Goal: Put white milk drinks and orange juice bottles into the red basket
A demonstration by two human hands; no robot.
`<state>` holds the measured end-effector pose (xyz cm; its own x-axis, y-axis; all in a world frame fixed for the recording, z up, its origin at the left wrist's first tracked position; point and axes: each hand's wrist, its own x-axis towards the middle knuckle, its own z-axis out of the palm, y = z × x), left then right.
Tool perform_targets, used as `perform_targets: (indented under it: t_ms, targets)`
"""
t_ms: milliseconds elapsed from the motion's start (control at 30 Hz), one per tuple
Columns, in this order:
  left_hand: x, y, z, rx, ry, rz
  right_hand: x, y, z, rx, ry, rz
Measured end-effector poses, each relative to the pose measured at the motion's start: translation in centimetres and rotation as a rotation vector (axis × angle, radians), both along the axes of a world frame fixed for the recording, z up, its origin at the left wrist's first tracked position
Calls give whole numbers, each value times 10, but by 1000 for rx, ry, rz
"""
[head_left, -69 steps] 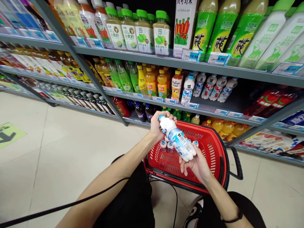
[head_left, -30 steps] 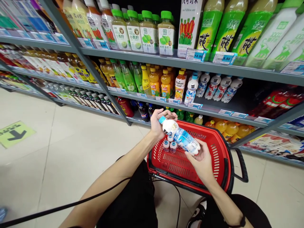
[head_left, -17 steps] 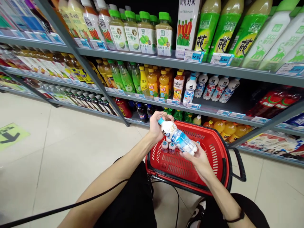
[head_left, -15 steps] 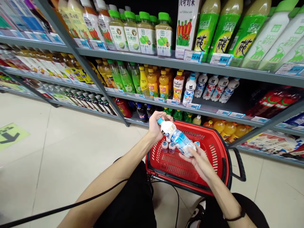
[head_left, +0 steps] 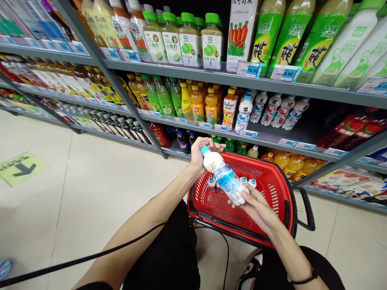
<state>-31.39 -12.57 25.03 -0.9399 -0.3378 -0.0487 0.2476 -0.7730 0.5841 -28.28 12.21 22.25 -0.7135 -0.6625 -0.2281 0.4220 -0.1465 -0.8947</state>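
A white drink bottle (head_left: 229, 181) with a blue cap and a blue label is held tilted above a red shopping basket (head_left: 208, 213). My left hand (head_left: 202, 155) is at its neck and cap, fingers stretched loosely past the cap. My right hand (head_left: 256, 201) grips the bottle's base, thumb on the near side. Inside the basket, partly hidden behind the held bottle, are several small bottles with light caps (head_left: 211, 184).
Shelves of drinks (head_left: 181, 70) run across the front, with similar white bottles (head_left: 244, 112) on the middle level. The basket's black handle (head_left: 306, 209) juts out right. A black cable (head_left: 90, 256) crosses my left arm. A yellow floor arrow sign (head_left: 23, 168) lies left.
The bottle has been turned about its length, so another side of its label faces me. My left fingers have loosened and stretched out. The view has shifted slightly.
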Motion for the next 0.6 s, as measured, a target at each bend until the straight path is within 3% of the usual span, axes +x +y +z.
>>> perform_targets:
  t_ms: [333, 600]
  targets:
    - [-1, -3, -3, 6, -5, -31, -9, 6, -26, 112, 213, -36]
    - [-1, -4, -5, 30, 6, -49, -5, -4, -32, 124, 398, -210]
